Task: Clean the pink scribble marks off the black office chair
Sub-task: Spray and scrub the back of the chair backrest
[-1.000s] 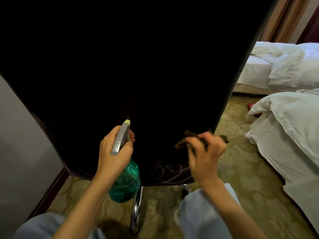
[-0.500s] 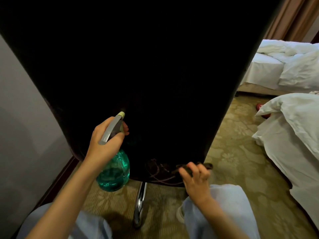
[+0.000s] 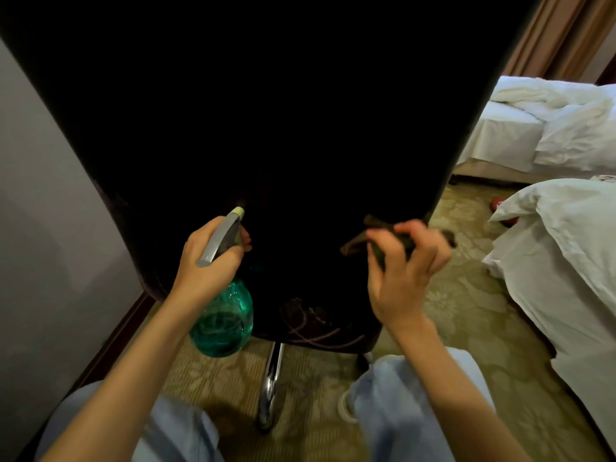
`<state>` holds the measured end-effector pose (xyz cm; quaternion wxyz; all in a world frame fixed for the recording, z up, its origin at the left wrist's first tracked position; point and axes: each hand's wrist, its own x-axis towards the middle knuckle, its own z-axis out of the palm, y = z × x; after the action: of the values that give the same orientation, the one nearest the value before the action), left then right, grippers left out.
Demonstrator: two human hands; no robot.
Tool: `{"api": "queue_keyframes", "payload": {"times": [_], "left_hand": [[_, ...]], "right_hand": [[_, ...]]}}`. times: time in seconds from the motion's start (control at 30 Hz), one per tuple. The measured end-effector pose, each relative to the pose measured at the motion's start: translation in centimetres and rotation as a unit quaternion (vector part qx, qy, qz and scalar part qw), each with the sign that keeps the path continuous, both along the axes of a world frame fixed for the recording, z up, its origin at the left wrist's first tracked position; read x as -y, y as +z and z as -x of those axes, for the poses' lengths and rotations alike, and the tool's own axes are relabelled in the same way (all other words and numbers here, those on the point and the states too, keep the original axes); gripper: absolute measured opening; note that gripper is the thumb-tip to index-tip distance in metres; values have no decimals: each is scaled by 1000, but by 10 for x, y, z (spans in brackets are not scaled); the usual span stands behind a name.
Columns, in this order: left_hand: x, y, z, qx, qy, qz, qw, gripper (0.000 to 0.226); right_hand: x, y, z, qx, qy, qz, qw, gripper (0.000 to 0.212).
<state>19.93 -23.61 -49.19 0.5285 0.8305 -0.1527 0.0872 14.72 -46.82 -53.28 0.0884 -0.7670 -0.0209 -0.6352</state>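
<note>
Since the pink scribbles (image 3: 313, 325) sit low-centre on the black chair (image 3: 266, 111), left hand (image 3: 206, 261) fingers wrap the spray bottle (image 3: 221, 318), nozzle chairward, while right hand (image 3: 403, 271) fingers clamp a dark cloth (image 3: 356, 243), probably for wiping.

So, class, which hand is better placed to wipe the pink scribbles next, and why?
Right. The right hand grips the cloth above the pink scribbles on the chair; the left hand holds the spray bottle.
</note>
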Motion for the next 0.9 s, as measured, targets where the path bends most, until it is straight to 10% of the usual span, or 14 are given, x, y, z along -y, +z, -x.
{"api": "queue_keyframes", "payload": {"times": [0.2,0.6,0.73,0.9], "left_hand": [[-11,0,-11,2,-14,16,1000,31],[-22,-5,-26,11,-20,-25,999,19],[-23,-6,-24,8,-21,-30,999,16],[-23,-5,-22,13,-28,-14,999,17]], "right_hand": [[-12,0,-20,33,-67,39,996,18],[-34,-214,17,-300,-96,148,938,48],[-31,-220,33,-400,-47,172,899,89],[-40,-139,31,-184,-40,64,980,38]]}}
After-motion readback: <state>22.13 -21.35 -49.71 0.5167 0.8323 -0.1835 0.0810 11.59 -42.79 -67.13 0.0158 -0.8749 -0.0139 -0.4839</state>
